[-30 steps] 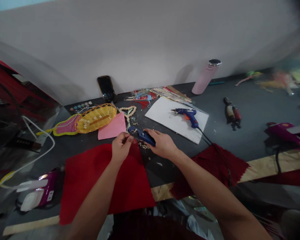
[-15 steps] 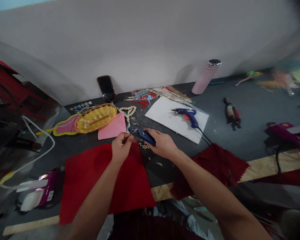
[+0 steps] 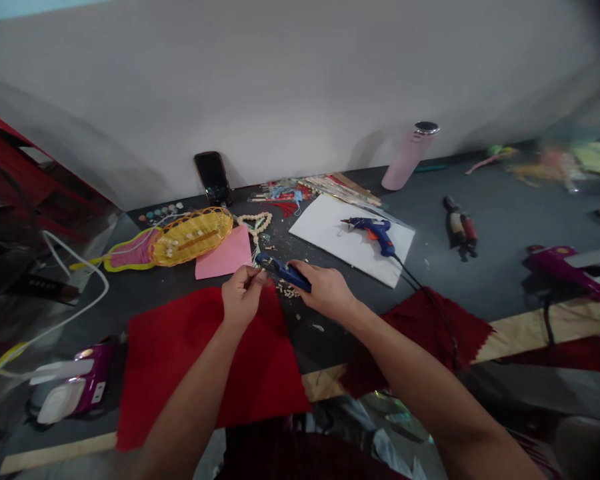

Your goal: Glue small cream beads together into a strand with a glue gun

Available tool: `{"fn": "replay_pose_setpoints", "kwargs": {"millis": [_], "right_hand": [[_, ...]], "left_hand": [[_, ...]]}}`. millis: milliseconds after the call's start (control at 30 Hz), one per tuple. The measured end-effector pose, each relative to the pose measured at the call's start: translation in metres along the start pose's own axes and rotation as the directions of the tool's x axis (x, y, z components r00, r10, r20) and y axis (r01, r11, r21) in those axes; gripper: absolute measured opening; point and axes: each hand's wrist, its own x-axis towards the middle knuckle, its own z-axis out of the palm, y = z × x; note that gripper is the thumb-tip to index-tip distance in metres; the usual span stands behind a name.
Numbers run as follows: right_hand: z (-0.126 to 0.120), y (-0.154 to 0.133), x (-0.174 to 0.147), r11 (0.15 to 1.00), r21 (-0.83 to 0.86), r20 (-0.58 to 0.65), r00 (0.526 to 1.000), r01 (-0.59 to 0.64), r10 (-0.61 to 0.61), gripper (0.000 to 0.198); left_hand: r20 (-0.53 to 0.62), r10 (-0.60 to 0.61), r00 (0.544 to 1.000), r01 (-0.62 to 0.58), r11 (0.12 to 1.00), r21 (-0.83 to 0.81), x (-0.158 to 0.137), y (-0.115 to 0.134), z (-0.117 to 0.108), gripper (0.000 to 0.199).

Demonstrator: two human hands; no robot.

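Note:
My right hand (image 3: 326, 288) is wrapped round a blue plier-like hand tool (image 3: 283, 267), whose head points left. Close to that head is my left hand (image 3: 243, 293), thumb and forefinger pinched together. Whatever lies between those fingertips is too small to make out. Under the tool, small pale bits (image 3: 287, 291) are scattered on the dark table. Just beyond the two hands lies a loop of cream beads (image 3: 264, 218) with pale strands hanging from it. A red felt sheet (image 3: 175, 353) spreads below my left forearm.
A blue glue gun (image 3: 373, 230) rests on a white board (image 3: 325, 223), its cord trailing over dark red cloth (image 3: 430, 327). To the left are a yellow woven basket (image 3: 200, 230) and pink paper (image 3: 229, 257). A phone (image 3: 213, 179) and a pink bottle (image 3: 410, 157) stand by the wall.
Both hands and the blue tool stay in nearly the same place. The view has shifted very slightly.

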Motion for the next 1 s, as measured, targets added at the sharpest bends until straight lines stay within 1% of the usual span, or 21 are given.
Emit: {"fn": "replay_pose_setpoints", "kwargs": {"millis": [100, 200, 300, 433, 500, 600, 800, 900, 1000], "right_hand": [[0.003, 0.001, 0.000, 1.000, 0.008, -0.018, 1.000, -0.014, 0.014, 0.045], [0.006, 0.003, 0.001, 1.000, 0.017, -0.033, 0.999, 0.007, -0.006, 0.049], [0.005, 0.006, 0.002, 0.999, 0.018, -0.027, 0.999, 0.031, -0.030, 0.052], [0.003, 0.006, 0.003, 0.999, 0.030, -0.003, 0.999, 0.039, -0.039, 0.051], [0.002, 0.005, 0.002, 0.998, 0.038, 0.000, 0.999, 0.042, -0.042, 0.049], [0.002, 0.003, 0.001, 0.999, 0.022, -0.002, 0.999, 0.035, -0.035, 0.047], [0.006, 0.003, -0.001, 1.000, -0.024, -0.001, 1.000, 0.008, -0.008, 0.045], [0.008, 0.005, 0.001, 1.000, -0.024, -0.009, 1.000, 0.012, -0.012, 0.049], [0.007, 0.006, 0.002, 0.999, -0.015, -0.011, 0.999, 0.037, -0.037, 0.053]], "left_hand": [[0.027, -0.004, 1.000, 0.004, 1.000, -0.003, 0.002, 0.001, -0.002, 0.014], [0.112, -0.015, 0.994, 0.022, 0.998, -0.055, 0.005, 0.001, -0.005, 0.017], [0.206, -0.043, 0.978, 0.070, 0.989, -0.129, 0.008, -0.003, -0.009, 0.018], [0.279, -0.077, 0.957, 0.140, 0.967, -0.212, 0.010, -0.009, -0.010, 0.018], [0.289, -0.083, 0.954, 0.160, 0.955, -0.251, 0.010, -0.011, -0.010, 0.019], [0.275, -0.094, 0.957, 0.175, 0.942, -0.285, 0.009, -0.013, -0.009, 0.019], [0.243, -0.081, 0.967, 0.148, 0.951, -0.270, 0.009, -0.012, -0.009, 0.019], [0.277, -0.096, 0.956, 0.170, 0.952, -0.257, 0.009, -0.011, -0.010, 0.021], [0.346, -0.124, 0.930, 0.233, 0.927, -0.293, 0.010, -0.009, -0.012, 0.023]]}}
